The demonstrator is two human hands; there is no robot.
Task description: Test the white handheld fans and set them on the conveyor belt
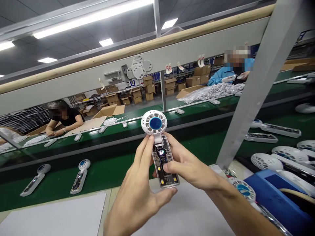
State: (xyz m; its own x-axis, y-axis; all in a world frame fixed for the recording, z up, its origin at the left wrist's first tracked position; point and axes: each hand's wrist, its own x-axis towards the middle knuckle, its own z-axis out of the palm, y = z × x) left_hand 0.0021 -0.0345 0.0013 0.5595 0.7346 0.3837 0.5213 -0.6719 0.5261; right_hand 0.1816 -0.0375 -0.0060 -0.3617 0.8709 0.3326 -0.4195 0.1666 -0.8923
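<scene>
A white handheld fan with a blue round centre stands nearly upright between my hands. Its clear handle shows a dark circuit board, yellow parts and a small lit display. My left hand is closed on the fan from the left, fingers along the handle's upper side and thumb by its bottom end. From the right, my right hand grips the handle, its thumb pressed on the front below the display. The fingers behind the handle are partly hidden.
Two similar fans lie on the green conveyor to the left. Several more fans lie at the right by a blue tape dispenser. A slanted metal post rises at right. Two people sit across the line.
</scene>
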